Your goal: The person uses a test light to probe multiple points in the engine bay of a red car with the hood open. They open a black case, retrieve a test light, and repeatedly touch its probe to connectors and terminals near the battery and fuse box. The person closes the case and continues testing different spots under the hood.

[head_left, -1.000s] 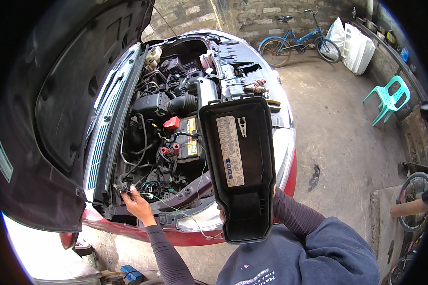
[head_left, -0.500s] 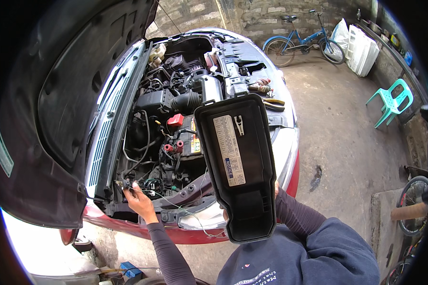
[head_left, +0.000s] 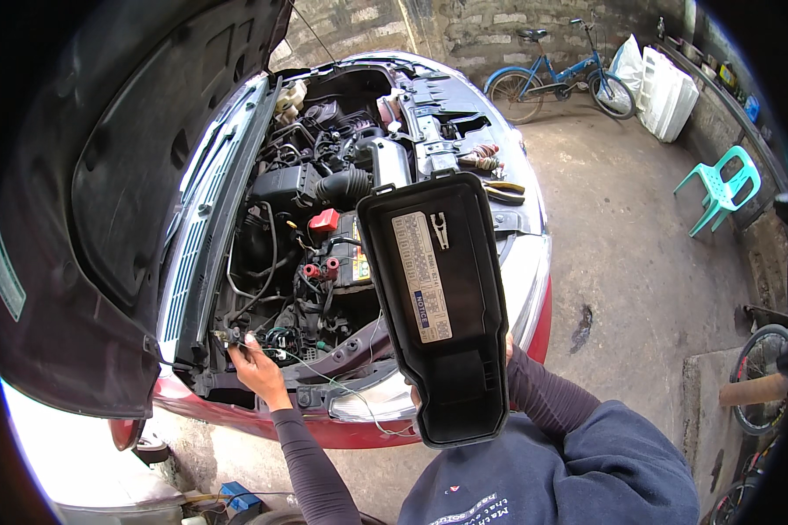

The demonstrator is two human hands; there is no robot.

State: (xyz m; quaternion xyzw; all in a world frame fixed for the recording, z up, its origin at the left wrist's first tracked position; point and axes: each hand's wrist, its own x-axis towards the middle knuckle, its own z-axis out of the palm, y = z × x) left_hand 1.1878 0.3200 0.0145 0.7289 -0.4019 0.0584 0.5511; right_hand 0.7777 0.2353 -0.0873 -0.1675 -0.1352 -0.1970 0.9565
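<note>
A black fuse box cover (head_left: 468, 289) is held up with its inner side toward me, showing a pale label and a small white fuse puller (head_left: 439, 231). My right hand (head_left: 509, 348) grips it; the cover hides most of that hand. At the near left corner of the engine bay, my left hand (head_left: 259, 374) has its fingers closed at a small dark part, too small to make out. Close by are the wires and connectors of the open fuse box (head_left: 280, 343). A thin green wire (head_left: 346, 385) runs from there over the headlight toward the cover.
The battery (head_left: 352, 262) with its red terminal cap (head_left: 324, 220) sits beyond the cover. Pliers (head_left: 504, 194) lie on the front panel. The raised hood (head_left: 131, 192) fills the left. A blue bicycle (head_left: 556, 74) and a green chair (head_left: 724, 185) stand farther off.
</note>
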